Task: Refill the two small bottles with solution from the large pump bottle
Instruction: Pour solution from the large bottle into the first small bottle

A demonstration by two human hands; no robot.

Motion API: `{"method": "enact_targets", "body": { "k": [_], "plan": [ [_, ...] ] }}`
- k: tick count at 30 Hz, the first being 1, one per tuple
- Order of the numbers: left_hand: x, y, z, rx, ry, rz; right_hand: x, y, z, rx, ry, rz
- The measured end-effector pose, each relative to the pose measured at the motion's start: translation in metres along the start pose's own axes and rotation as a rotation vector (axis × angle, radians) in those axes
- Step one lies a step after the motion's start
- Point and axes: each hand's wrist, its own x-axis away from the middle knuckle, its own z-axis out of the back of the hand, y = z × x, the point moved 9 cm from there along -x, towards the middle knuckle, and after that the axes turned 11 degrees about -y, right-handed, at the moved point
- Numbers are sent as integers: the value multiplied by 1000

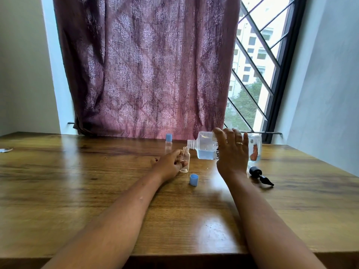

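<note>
My right hand (232, 152) grips the large clear bottle (205, 147), tipped on its side with its threaded neck pointing left; pale blue liquid pools in its lower half. Its open mouth sits just above the mouth of a small clear bottle (185, 160), which stands upright and uncapped on the wooden table (77, 181). My left hand (171, 165) holds that small bottle from the left. Its blue cap (194, 179) lies on the table just in front. A second small bottle (168, 143), capped in blue, stands behind. The black pump head (260, 175) lies to the right.
A clear container with an orange picture (255, 150) stands behind my right hand. A small blue-white item (4, 150) lies at the far left edge. A maroon curtain (145, 65) and a barred window (258, 65) back the table.
</note>
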Motion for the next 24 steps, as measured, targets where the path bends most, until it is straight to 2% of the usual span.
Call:
{"method": "enact_targets", "body": {
  "k": [24],
  "plan": [
    [-2, -2, 0, 13, 10, -9, 1, 0, -1, 10, -1, -1]
  ]
}}
